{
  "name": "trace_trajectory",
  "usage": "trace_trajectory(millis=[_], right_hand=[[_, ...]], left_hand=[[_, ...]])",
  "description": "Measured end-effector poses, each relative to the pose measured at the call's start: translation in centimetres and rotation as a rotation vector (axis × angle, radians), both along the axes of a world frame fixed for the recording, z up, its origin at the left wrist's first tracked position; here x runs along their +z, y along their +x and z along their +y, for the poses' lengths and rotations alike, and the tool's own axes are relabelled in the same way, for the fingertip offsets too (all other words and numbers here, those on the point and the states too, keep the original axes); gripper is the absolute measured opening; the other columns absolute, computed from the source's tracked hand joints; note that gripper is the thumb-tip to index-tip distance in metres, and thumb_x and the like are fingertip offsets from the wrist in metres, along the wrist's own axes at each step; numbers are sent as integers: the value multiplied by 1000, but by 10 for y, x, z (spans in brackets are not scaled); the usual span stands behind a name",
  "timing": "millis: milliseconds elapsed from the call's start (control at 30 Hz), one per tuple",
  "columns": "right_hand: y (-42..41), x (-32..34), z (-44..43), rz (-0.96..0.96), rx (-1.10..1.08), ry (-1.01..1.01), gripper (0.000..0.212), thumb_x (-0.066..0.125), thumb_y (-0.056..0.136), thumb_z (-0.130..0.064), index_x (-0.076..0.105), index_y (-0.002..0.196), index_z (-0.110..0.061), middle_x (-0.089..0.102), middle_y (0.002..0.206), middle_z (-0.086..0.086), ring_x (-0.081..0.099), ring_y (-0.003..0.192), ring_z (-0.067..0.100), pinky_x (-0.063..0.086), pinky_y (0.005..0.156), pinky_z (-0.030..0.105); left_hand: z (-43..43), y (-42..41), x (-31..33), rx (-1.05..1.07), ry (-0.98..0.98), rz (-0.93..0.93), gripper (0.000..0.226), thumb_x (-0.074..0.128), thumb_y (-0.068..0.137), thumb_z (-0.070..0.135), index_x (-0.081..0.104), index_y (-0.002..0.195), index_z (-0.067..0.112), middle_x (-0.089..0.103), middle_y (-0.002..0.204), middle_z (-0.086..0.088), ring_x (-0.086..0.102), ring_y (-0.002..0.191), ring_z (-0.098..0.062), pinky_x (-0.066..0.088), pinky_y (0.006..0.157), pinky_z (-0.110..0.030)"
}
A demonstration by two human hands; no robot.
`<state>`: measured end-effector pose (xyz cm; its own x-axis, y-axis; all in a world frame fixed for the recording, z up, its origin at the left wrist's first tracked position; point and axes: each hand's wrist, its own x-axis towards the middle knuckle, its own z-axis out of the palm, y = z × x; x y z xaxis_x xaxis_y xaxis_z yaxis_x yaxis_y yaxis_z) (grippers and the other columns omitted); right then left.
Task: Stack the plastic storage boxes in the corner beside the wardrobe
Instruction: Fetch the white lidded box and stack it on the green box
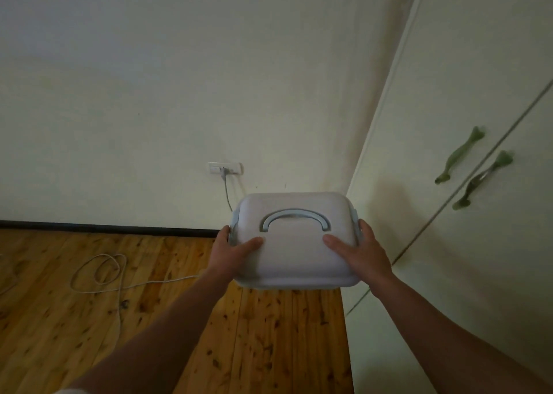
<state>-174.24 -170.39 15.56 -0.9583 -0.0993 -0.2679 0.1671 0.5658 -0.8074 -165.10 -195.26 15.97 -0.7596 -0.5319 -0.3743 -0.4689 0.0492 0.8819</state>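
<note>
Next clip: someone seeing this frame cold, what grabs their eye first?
The pale plastic storage box with a grey-blue arched handle on its lid, held at centre frame in the grip of the left hand and right hand at its two sides. It sits in front of the corner where the wall meets the white wardrobe, whose green door handles stand out at right. A pale cable loops across the wooden floor at left.

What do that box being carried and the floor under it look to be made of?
Box: likely plastic, matte pale lilac, with rounded moulded corners and a grey-blue handle. Floor: wood boards, apparently varnished, with visible knots, grain and plank seams.
</note>
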Motion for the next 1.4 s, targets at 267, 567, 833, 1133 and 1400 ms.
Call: trace_trajectory(millis=[267,567,833,1133,1400], right_hand=[[-67,-13,-27,-26,-25,47,120,63,51,-80,19,149,-29,36,150,1,41,131,27,37,103,44],[-153,-33,-72,-69,-108,82,117,67,54,-77,20,150,-29,35,151,3,40,132,28,37,102,44],[-202,-57,-89,-109,-104,101,114,71,60,-71,16,150,-30,32,152,1,38,133,27,39,103,47],[-238,-129,-90,-257,-65,98,111,76,63,-62,15,150,-30,38,147,3,44,127,29,45,97,48],[-272,-204,-87,-361,-49,127,111,77,63,-60,18,150,-25,39,145,4,43,128,29,44,99,52]], left_hand=[[-28,-71,-23,-9,13,-32,91,76,76,44,29,150,18,45,142,-8,48,124,-30,45,101,-50],[-79,-175,-49,-106,38,-50,74,76,78,38,41,140,16,53,129,-4,52,107,-21,49,86,-38],[-100,-225,-74,-143,52,-83,71,77,77,35,43,137,19,55,115,3,55,108,-22,50,80,-34],[-98,-254,-144,-88,23,-209,63,77,78,28,46,132,17,55,120,-3,54,113,-26,52,87,-40],[-93,-279,-221,-94,21,-263,58,77,78,30,49,128,19,57,107,9,55,102,-17,49,73,-25]])
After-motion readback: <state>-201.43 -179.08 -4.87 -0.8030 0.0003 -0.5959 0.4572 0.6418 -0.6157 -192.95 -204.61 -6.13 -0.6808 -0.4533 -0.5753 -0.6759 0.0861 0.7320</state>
